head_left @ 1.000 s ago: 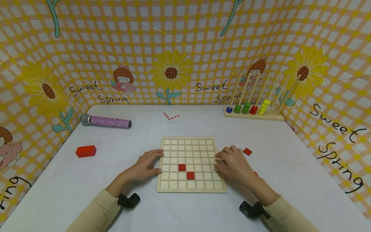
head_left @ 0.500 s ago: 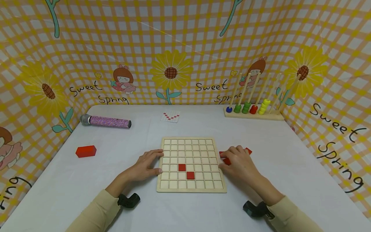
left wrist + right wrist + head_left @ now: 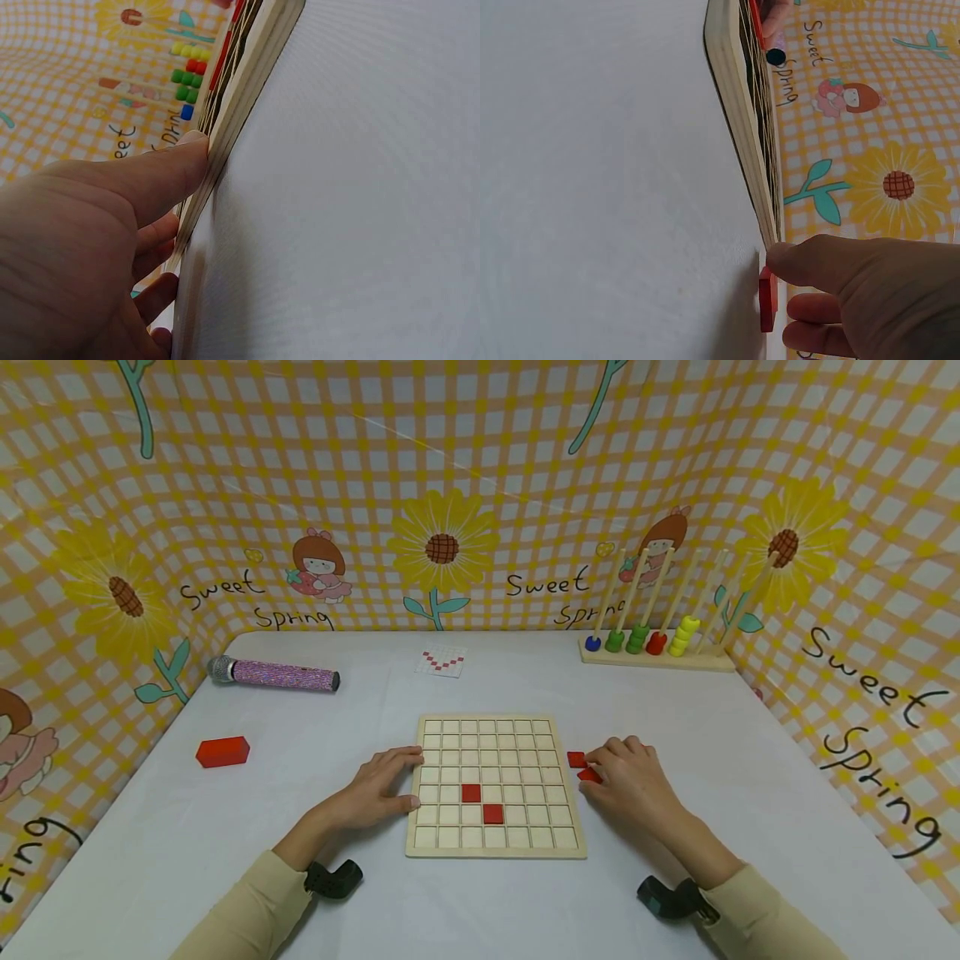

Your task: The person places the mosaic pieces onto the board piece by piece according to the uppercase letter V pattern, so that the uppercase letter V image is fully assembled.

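Observation:
A wooden grid board [image 3: 480,852] lies flat on the white table, with one red square tile [image 3: 471,793] and a second red tile [image 3: 492,814] in separate cells. At its left edge my left hand [image 3: 375,787] rests with spread fingers; the thumb [image 3: 176,169] touches the rim in the left wrist view. Right of the board my right hand [image 3: 628,785] is over the table, its fingers bent and apart from the thumb. Two loose red tiles [image 3: 576,760] lie between it and the board. One shows by the thumb in the right wrist view. What lies under the palm is hidden.
A pattern card [image 3: 441,662] with red squares lies behind the board. At the back left is a glittery purple microphone [image 3: 285,676], with a red block [image 3: 222,751] nearer. A bead abacus [image 3: 656,660] with upright rods stands back right. Patterned cloth walls enclose the table.
My right hand has moved right, away from the board's edge, uncovering two red tiles and covering another farther right. The left hand and the board have stayed put.

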The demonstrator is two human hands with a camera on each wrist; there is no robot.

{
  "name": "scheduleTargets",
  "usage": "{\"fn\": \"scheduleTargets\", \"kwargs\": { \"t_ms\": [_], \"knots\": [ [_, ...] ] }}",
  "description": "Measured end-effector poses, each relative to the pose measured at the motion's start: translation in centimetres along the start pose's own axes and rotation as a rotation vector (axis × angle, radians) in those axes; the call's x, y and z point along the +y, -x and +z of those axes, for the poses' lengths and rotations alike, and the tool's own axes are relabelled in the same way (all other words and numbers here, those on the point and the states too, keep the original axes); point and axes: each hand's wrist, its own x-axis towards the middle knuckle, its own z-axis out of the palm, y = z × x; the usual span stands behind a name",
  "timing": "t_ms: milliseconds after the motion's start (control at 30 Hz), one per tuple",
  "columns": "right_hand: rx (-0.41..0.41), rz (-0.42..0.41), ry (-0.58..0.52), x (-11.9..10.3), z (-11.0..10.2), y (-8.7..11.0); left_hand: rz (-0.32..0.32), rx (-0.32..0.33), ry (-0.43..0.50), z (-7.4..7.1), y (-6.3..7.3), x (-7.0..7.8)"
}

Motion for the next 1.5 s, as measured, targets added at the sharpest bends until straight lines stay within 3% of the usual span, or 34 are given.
{"fn": "scheduleTargets", "kwargs": {
  "t_ms": [333, 967, 1500],
  "knots": [
    [-0.049, 0.039, -0.002, 0.6, -0.1, 0.0, -0.014, -0.008, 0.003, -0.1, 0.1, 0.2],
    [-0.053, 0.065, 0.001, 1.3, -0.7, 0.5, -0.007, -0.003, 0.001, -0.1, 0.0, 0.1],
    [-0.038, 0.039, -0.012, 1.8, -0.5, 0.5, -0.008, -0.008, 0.004, -0.1, 0.1, 0.1]
  ]
}}
